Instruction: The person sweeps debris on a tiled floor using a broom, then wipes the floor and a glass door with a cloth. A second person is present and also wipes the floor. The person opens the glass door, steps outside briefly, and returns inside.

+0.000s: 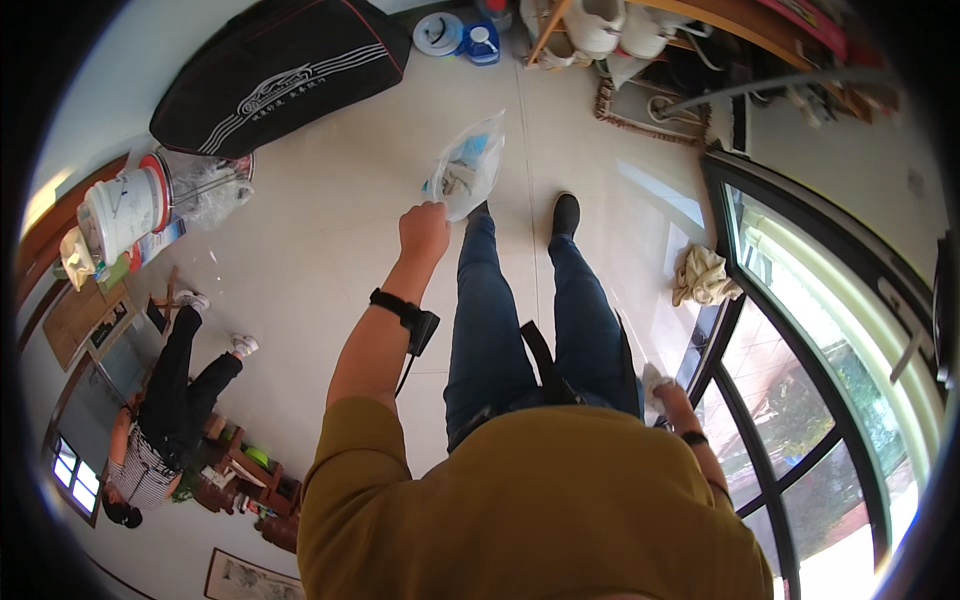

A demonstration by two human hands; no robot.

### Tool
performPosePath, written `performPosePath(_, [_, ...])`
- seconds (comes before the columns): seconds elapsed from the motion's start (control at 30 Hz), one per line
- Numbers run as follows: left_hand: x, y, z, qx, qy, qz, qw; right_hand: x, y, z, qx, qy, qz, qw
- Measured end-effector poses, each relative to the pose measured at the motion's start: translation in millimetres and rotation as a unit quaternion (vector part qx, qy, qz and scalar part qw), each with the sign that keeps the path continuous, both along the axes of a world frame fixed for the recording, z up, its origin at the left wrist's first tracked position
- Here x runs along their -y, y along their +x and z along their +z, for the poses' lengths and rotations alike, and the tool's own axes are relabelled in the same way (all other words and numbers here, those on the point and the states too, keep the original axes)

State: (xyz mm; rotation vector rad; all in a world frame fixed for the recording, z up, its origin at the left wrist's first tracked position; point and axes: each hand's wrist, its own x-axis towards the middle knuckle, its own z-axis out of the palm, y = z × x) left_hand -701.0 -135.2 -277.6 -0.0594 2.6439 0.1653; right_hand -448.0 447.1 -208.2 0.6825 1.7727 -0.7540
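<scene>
My left hand (424, 232) is closed on the gathered edge of a clear plastic bag (480, 176). The bag hangs in front of my legs, over the pale tiled floor (360, 247). Through its film I can see something blue and some crumpled, dull-coloured bits that are too unclear to name. Down by my right hip, my right hand (666, 390) grips a whitish crumpled cloth or tissue (652, 382), partly hidden by the hand. A strap with a black box (421, 330) circles my left forearm.
At the right is a black-framed glass door (780, 397), with a beige cloth (703, 276) on the floor beside it. A shoe rack (547, 34) stands ahead, near a blue jug (481, 43). A long black bag (285, 75) and buckets (124, 214) line the left wall. Another person (150, 442) is at the left.
</scene>
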Motion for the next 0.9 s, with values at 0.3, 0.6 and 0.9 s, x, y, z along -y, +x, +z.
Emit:
performPosePath(0.3, [-112.3, 32.8, 146.8, -0.104, 0.189, -0.115, 0.97, -2.3, 12.6, 25.7, -0.105, 0.006, -0.392, 0.914])
performPosePath(0.6, [-196.1, 30.1, 225.7, -0.088, 0.307, -0.506, 0.801, 89.6, 138.5, 105.8, -0.264, 0.097, -0.517, 0.809])
performPosePath(0.9, [-334.0, 154.3, 245.2, -0.059, 0.352, -0.689, 0.631, 101.9, 247.5, 145.5, -0.274, 0.252, -0.473, 0.799])
